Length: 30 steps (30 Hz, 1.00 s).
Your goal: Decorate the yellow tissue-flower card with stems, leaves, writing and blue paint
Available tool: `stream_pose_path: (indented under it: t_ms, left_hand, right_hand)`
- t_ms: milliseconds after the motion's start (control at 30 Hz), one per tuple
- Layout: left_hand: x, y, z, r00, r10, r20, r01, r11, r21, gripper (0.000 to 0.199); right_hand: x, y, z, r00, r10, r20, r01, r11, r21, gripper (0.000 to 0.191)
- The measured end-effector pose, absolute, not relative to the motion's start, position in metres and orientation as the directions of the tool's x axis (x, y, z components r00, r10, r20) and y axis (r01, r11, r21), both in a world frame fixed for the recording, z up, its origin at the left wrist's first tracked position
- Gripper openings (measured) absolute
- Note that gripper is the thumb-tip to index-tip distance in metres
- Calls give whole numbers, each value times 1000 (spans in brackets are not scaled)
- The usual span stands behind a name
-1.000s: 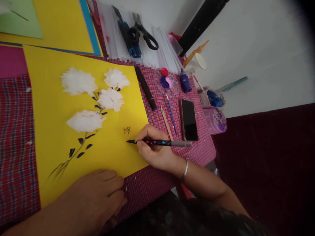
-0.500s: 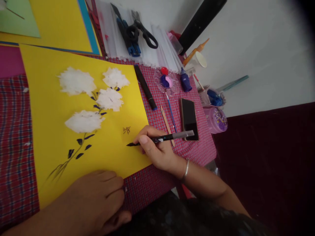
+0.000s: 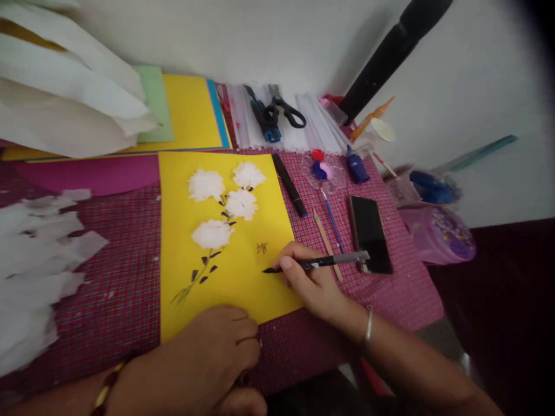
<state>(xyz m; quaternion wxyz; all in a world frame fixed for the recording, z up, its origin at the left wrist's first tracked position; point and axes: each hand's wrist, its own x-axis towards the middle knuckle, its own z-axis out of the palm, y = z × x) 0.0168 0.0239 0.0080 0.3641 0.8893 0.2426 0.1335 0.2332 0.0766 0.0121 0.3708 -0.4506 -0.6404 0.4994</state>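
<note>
A yellow sheet (image 3: 243,294) carries several white torn-paper flowers (image 3: 212,234) on a drawn dark stem with small dark leaves (image 3: 194,274). Small dark handwriting (image 3: 262,248) sits at its right side. My right hand (image 3: 310,280) grips a black pen (image 3: 312,263) with a grey end; the tip is at the sheet, just below the writing. Curled into a loose fist, my left hand (image 3: 217,352) rests over the sheet's lower edge, and nothing shows in it.
Right of the sheet lie a black marker (image 3: 289,185), a wooden stick (image 3: 326,240), a thin blue brush (image 3: 333,219), a paint palette (image 3: 332,178) and a phone (image 3: 370,234). Scissors (image 3: 284,110) lie behind. White paper pieces (image 3: 39,260) cover the left.
My view has swung left and pulled back, bringing the white paper pieces at left into sight. My hands keep nearly the same places on the sheet, the pen still below the writing.
</note>
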Motion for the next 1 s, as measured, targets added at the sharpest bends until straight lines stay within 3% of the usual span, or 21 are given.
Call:
stream_pose_path:
  t_ms: [200,467,800,1000]
  left_hand:
    - [22,18,-6,821,545,168,309,-673,672,63]
    - [23,21,-7,784,596,174,368,-672,643,54]
    - [22,30,3,694,707,138,389,-530,754,43]
    - [21,35,8,625,775,88,433,-439,787,37]
  right_hand:
    - [233,77,8,-311,950,23,224,97,-970,28]
    - [232,76,0,-275,960,-45,211,14,-977,33]
    - [235,80,1,-175,971,-162,280,-109,-954,42]
    - [228,80,4,-108,988,-111,273,-78,-959,40]
